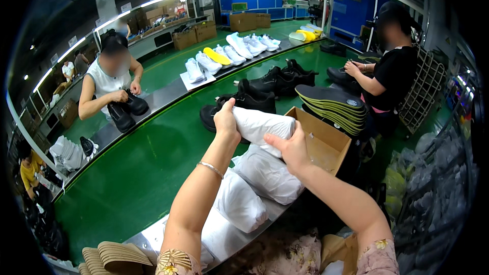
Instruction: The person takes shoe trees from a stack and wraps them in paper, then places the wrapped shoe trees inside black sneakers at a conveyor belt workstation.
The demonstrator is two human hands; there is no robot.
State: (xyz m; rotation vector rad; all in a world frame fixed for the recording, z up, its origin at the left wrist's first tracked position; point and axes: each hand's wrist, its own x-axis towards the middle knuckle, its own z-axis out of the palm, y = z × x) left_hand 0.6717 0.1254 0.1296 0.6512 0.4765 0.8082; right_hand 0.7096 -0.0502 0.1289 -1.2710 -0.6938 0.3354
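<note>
Probably wrapping, gripped white bundle (261, 125) with left hand (226, 120) and right hand (292, 148) half-curled round its ends, likely needed snug tucking next.

The left hand (225, 122) and right hand (293, 148) hold opposite ends of a white-wrapped bundle (261, 125) above the near edge of a green worktop (132, 183), where two further white bundles (269, 172) lie beside an open cardboard box (326, 145). Black shoes (256, 98) stand farther in; a row of white shoes (238, 46) follows the far edge, where a person (104, 81) handles a black pair (122, 119).
</note>
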